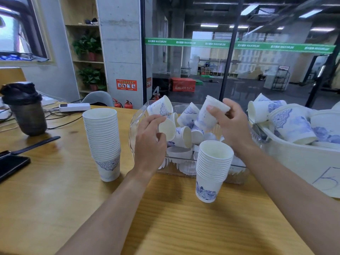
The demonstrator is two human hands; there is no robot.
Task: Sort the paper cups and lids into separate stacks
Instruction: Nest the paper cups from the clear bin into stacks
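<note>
— Wooden tabletop [55, 208] fills the foreground, pale with a visible grain. What stands nearest on it?

— Two upright stacks of nested paper cups. The shorter stack [211, 170] stands toward the right, just in front of a clear plastic bin [239, 176]; the taller stack [103, 142] stands to the left, apart from the bin. Both have blue print on the bottom cup.

— And the hands?

— Both are raised over the bin. The left hand [149, 142] has its fingers curled round a white cup [168, 128], mouth turned toward the right. The right hand [232, 122] grasps a tilted cup [208, 115] near its top, thumb and fingers closed on it. Whether a lid sits on that cup I cannot tell.

— What is in the bin?

— A loose heap of cups [185, 133] lying on their sides, and flat white lids [179, 152] near the bottom.

— To the right?

— A white tub [303, 162] with more cups tumbled inside, just beside the clear bin.

— And the left edge?

— A dark phone [11, 165] close by, then a dark shaker bottle [25, 109], and beyond it a white power strip [74, 107] with cables.

— Farther back?

— A grey chair [98, 98], red fire extinguishers [128, 104] by a concrete pillar, shelves with potted plants [88, 45], and a glass wall with a green band [239, 45].
</note>
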